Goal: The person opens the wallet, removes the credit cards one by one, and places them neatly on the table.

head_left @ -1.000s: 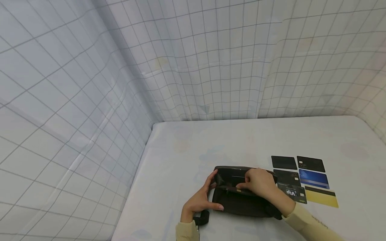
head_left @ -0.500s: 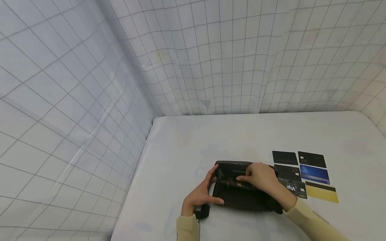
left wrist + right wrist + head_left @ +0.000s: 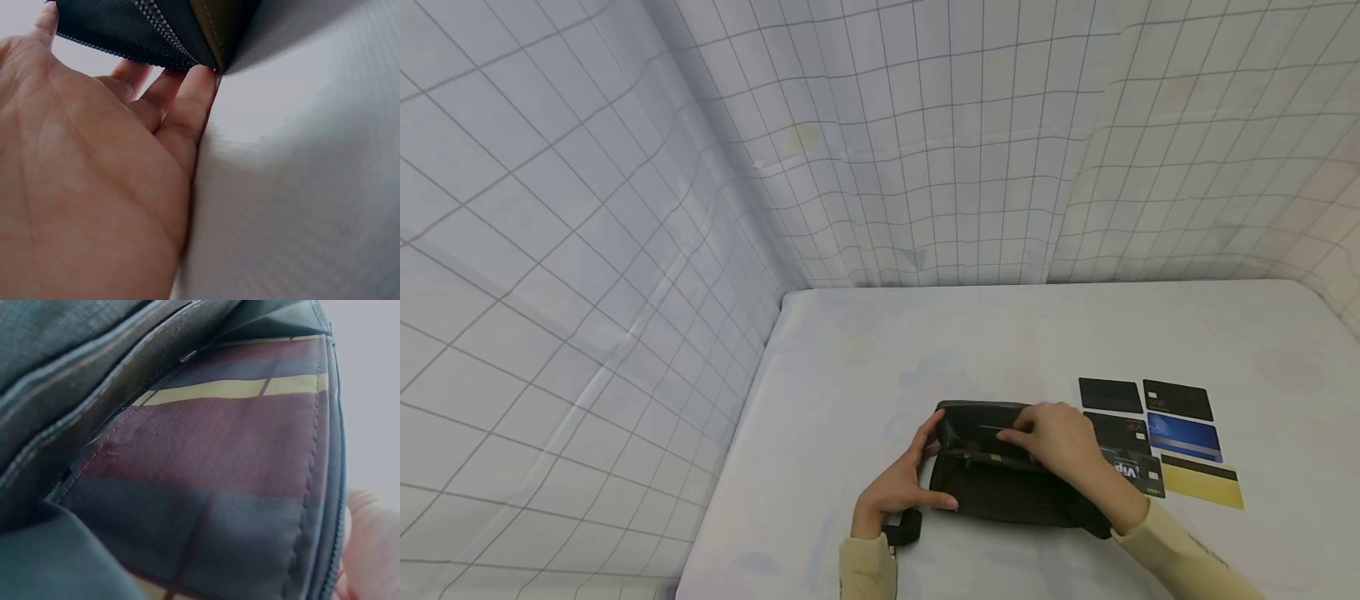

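Observation:
A long black zip-around wallet (image 3: 1007, 500) lies spread on the table in the head view. My left hand (image 3: 898, 490) holds its left end, thumb on the near corner and fingers at the far side. In the left wrist view the left hand (image 3: 94, 169) has its fingertips against the zipped edge. My right hand (image 3: 1060, 442) reaches over the right half into the wallet's opening; its fingertips are hidden there. Striped red, dark and yellow lining (image 3: 206, 444) fills the right wrist view, beside dark pocket edges. Blurred skin shows past the zip; whose hand is unclear.
Several cards lie in two columns right of the wallet: black ones such as the far-left card (image 3: 1108, 395), a blue card (image 3: 1183, 436) and a yellow card (image 3: 1201, 482). A small black object (image 3: 905, 527) sits by my left wrist. Grid-patterned cloth walls (image 3: 925, 150) surround the table.
My right thumb has moved off the wallet's middle divider, up and slightly right toward the far pocket. The left hand keeps its place on the wallet. The head view has shifted slightly.

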`<state>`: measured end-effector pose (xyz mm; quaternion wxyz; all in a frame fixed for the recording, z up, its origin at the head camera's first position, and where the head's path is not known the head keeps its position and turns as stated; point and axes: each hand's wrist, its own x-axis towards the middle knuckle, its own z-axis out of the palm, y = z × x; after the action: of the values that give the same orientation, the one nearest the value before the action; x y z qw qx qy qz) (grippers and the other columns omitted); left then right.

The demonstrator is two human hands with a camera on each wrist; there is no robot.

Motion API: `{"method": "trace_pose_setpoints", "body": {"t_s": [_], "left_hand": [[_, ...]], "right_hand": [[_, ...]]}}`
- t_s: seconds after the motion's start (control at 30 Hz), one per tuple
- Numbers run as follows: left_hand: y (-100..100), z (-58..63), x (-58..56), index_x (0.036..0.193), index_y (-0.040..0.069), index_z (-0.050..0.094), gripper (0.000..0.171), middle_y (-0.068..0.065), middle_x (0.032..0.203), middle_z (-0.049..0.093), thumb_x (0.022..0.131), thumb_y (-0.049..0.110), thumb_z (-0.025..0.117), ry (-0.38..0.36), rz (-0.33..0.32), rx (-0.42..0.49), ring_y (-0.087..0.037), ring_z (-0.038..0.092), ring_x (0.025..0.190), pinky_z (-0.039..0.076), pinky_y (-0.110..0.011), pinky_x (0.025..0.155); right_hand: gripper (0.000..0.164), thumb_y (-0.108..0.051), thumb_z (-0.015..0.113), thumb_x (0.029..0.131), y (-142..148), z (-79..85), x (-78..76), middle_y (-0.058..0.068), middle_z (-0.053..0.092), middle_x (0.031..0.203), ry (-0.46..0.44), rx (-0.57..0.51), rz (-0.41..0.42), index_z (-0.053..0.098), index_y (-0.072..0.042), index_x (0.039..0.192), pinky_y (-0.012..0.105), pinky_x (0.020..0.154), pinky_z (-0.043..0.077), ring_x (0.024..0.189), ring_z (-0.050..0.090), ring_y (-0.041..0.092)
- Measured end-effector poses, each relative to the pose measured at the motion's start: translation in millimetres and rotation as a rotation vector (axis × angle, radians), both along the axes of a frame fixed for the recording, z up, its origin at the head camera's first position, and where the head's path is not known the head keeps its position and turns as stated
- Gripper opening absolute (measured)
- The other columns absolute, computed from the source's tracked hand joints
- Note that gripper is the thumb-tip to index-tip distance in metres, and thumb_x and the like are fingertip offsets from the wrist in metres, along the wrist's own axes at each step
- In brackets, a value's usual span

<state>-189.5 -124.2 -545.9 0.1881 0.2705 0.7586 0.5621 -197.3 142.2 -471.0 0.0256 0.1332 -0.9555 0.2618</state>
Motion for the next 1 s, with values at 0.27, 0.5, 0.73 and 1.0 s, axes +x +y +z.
{"method": "trace_pose_setpoints", "body": {"t_s": [0.27, 0.5, 0.73, 1.0], "left_hand": [[0.1, 1.1, 0.2, 0.152, 0.039, 0.002, 0.110, 0.000, 0.157, 0.001, 0.076, 0.027, 0.082, -0.011, 0.001, 0.000, -0.028, 0.030, 0.135, 0.029, -0.046, 0.107], [0.5, -0.9, 0.3, 0.152, 0.038, 0.003, 0.110, 0.000, 0.157, 0.002, 0.075, 0.035, 0.082, 0.008, 0.003, 0.011, -0.027, 0.031, 0.134, 0.030, -0.045, 0.107], [1.2, 0.6, -0.1, 0.152, 0.037, 0.003, 0.111, 0.000, 0.157, 0.003, 0.075, 0.027, 0.083, 0.012, 0.001, 0.011, -0.026, 0.031, 0.134, 0.030, -0.042, 0.107], [1.0, 1.0, -0.9, 0.152, 0.039, 0.002, 0.113, 0.001, 0.157, 0.000, 0.076, 0.016, 0.083, 0.000, -0.004, -0.009, -0.026, 0.030, 0.135, 0.028, -0.042, 0.108]], "right_hand": [[0.017, -0.034, 0.079, 0.077, 2.4, 1.8, 1.3, -0.012, 0.050, 0.051, 0.029, 0.031, 0.013, 0.073, -0.019, 0.073, 0.027, 0.038, 0.037, 0.042, 0.043, 0.005], [0.017, -0.034, 0.079, 0.076, 4.2, 2.1, 0.9, -0.012, 0.049, 0.051, 0.023, 0.049, 0.006, 0.072, -0.020, 0.072, 0.027, 0.039, 0.037, 0.044, 0.043, 0.006], [0.020, -0.032, 0.081, 0.074, 5.5, 1.8, 0.4, -0.011, 0.048, 0.051, 0.056, 0.086, 0.005, 0.067, -0.020, 0.065, 0.027, 0.039, 0.035, 0.045, 0.042, 0.008], [0.031, -0.024, 0.084, 0.072, 5.7, 0.9, 1.5, -0.009, 0.046, 0.052, 0.071, 0.105, 0.020, 0.056, -0.020, 0.061, 0.027, 0.039, 0.032, 0.045, 0.040, 0.010]]}}
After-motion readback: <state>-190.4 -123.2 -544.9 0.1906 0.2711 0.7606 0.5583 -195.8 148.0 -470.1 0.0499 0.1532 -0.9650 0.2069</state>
